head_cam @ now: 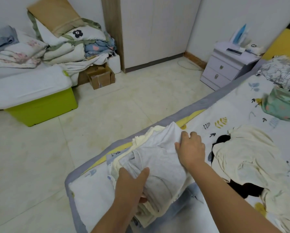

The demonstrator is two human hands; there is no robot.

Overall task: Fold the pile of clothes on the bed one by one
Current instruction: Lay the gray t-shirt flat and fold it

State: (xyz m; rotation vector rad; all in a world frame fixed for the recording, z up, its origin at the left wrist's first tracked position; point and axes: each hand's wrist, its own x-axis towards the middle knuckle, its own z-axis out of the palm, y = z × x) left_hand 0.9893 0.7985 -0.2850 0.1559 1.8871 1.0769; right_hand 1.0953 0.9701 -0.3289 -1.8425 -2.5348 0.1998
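A stack of folded clothes [159, 158] lies near the bed's left edge, light grey garment on top, cream and white pieces beneath. My left hand [132, 184] grips the near side of the stack, thumb on top and fingers tucked under it. At the far side, my right hand [190, 148] rests on the top garment, fingertips curled into its fold. To the right lies the unfolded pile [245, 157]: a crumpled cream garment over something black.
The bed [224, 111] has a white printed sheet with a grey border. A teal garment [280, 105] and patterned pillow [282, 71] lie at its head. A lilac nightstand [224, 68], green storage box [38, 105], cardboard box [101, 78] and heaped bedding [56, 47] surround the tiled floor.
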